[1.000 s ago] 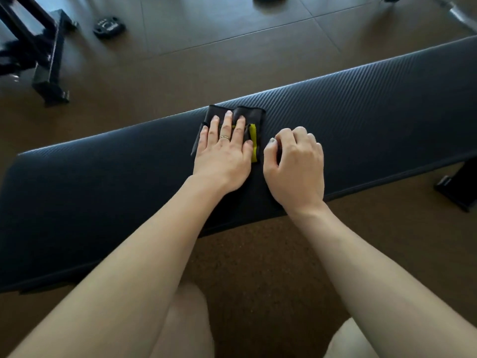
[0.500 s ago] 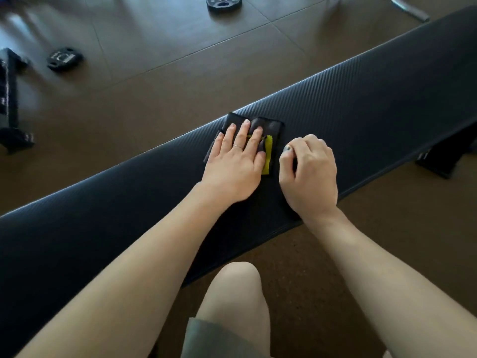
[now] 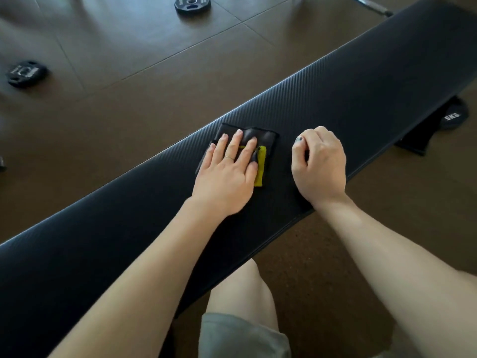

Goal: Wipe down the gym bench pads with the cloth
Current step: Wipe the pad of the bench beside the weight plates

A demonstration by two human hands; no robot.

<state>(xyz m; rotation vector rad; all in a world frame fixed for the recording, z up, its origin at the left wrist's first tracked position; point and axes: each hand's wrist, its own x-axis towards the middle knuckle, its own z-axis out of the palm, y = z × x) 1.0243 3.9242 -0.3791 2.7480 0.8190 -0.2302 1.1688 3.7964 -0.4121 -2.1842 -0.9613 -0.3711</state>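
Note:
A long black ribbed bench pad (image 3: 361, 81) runs from lower left to upper right. On it lies a small folded cloth (image 3: 260, 136), black with a yellow edge. My left hand (image 3: 227, 174) lies flat on the cloth, fingers spread and pressing it onto the pad; a ring shows on one finger. My right hand (image 3: 320, 164) rests on the pad just right of the cloth, its fingers curled under into a loose fist with nothing in it. A narrow strip of pad separates the two hands.
Brown tiled floor surrounds the bench. Two black weight plates lie on it, one at the far top (image 3: 192, 5) and one at the left (image 3: 24, 73). A 5 kg plate (image 3: 453, 116) and a bench foot sit under the pad's right end. My knee (image 3: 245, 293) is below.
The view has swung, so the bench now runs more steeply up to the right. My right hand has drawn slightly away from the cloth. My left hand stays flat on the cloth.

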